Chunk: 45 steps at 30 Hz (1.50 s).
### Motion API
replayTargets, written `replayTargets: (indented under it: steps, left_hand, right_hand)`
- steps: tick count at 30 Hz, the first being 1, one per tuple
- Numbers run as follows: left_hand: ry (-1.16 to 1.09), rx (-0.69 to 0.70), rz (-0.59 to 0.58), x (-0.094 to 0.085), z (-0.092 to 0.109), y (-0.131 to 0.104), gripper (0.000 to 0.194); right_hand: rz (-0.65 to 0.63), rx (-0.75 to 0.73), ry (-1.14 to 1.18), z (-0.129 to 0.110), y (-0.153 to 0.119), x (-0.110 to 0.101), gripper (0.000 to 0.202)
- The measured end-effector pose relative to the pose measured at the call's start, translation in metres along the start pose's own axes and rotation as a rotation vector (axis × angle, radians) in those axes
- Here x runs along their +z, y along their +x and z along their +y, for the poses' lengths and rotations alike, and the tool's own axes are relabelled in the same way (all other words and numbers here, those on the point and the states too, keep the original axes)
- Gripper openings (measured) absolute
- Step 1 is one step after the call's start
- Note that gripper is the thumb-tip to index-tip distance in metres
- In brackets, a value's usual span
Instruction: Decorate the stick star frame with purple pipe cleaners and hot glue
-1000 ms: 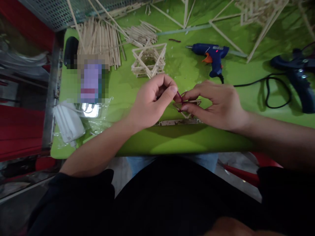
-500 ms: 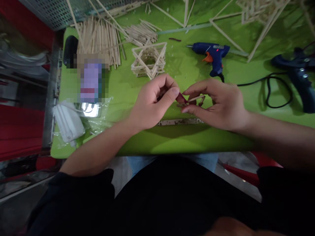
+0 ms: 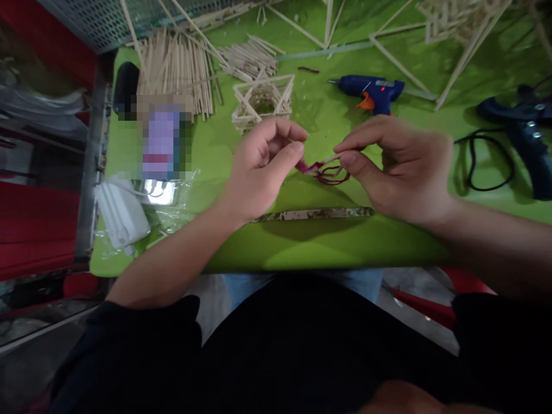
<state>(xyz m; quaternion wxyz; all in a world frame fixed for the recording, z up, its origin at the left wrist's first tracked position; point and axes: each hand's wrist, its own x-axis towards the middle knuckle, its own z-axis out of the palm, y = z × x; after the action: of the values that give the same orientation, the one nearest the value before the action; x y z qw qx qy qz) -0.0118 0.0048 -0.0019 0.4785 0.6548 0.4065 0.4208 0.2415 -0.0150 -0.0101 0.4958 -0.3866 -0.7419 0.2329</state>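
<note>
Between my two hands hangs a magenta thread (image 3: 332,179), partly bunched and partly in loose loops. My left hand (image 3: 267,167) is closed in a pinch on one end of it, beside the star-shaped stick frame (image 3: 263,98). A thin wooden stick (image 3: 330,158) is pinched between thumb and forefinger of my right hand (image 3: 394,167), its left end touching the thread. Whether more sticks are joined to it, my fingers hide. Just beyond my right hand lies a blue hot glue gun (image 3: 366,89) with an orange trigger.
A narrow, stained strip (image 3: 314,214) lies near the front edge of the green table (image 3: 267,253). Wooden sticks (image 3: 176,69) are piled at the back left. At left lie a white charger-like block (image 3: 123,213) and plastic wrap. Dark pliers-like tool (image 3: 524,126) and cable lie right.
My hands have moved apart, the right one going up and to the right. Loops of magenta thread now show between them. The strip in front is more exposed.
</note>
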Motion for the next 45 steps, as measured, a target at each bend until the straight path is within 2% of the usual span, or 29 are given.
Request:
replayTargets:
  steps: [5,8,10,12,17,20,26,34,38,42,45]
  left_hand:
    - [0.099,0.013,-0.154,-0.007,0.003,-0.002,0.015]
    - [0.143,0.017,-0.203,-0.007,0.005,-0.006,0.022]
    - [0.153,0.029,-0.196,-0.006,0.005,-0.008,0.017]
    - [0.171,0.045,-0.184,-0.004,0.005,-0.008,0.004]
    - [0.236,0.053,-0.196,-0.004,0.006,-0.006,0.010]
    - [0.228,0.075,-0.190,-0.003,0.005,-0.006,0.012]
    - [0.192,0.100,-0.170,0.001,0.004,-0.007,0.010]
    - [0.225,0.032,-0.225,0.001,0.012,-0.005,0.014]
    - [0.202,0.028,-0.215,0.002,0.013,-0.006,0.012]
    - [0.203,0.038,-0.184,0.004,0.009,-0.006,0.011]
    - [0.161,0.088,-0.183,0.004,0.004,-0.006,0.010]
  right_hand:
    - [-0.009,0.069,0.067,0.000,-0.001,-0.002,0.011]
    - [-0.024,0.069,0.101,0.001,0.000,-0.002,0.006]
    - [-0.032,0.038,0.110,0.001,0.000,-0.002,0.003]
    - [-0.049,0.026,0.093,-0.002,0.001,-0.003,0.002]
    - [-0.079,0.055,0.045,-0.007,0.001,-0.003,0.005]
    - [-0.071,0.030,0.059,-0.009,0.000,-0.002,0.008]
    - [-0.126,0.095,0.061,-0.012,-0.004,-0.002,0.009]
    - [-0.111,0.086,0.042,-0.006,-0.004,-0.001,0.008]
    - [-0.118,0.087,0.053,-0.005,-0.005,-0.001,0.006]
    - [-0.156,0.066,0.110,-0.005,-0.007,0.000,0.028]
    - [-0.148,0.043,0.024,-0.006,-0.006,-0.001,0.016]
